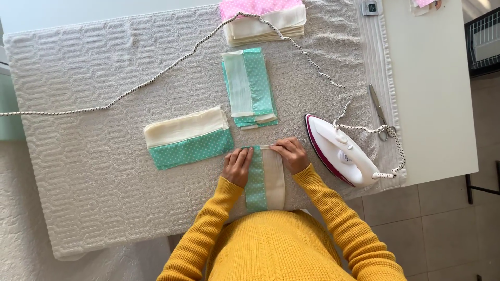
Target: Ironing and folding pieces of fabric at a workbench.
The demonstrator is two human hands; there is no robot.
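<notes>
A narrow fabric piece (264, 179), half teal with white dots and half cream, lies lengthwise at the near edge of the padded white table cover (94, 104). My left hand (238, 165) rests flat on its teal left side. My right hand (290, 153) presses on the far cream end, fingers pointing left along the top edge. Both arms wear yellow knit sleeves.
A white and magenta iron (341, 151) stands just right of my right hand, its speckled cord (172, 67) running across the cover. Stacks of teal and cream pieces (188, 138) (250, 88), a pink and cream stack (263, 21) and scissors (380, 112) lie farther off.
</notes>
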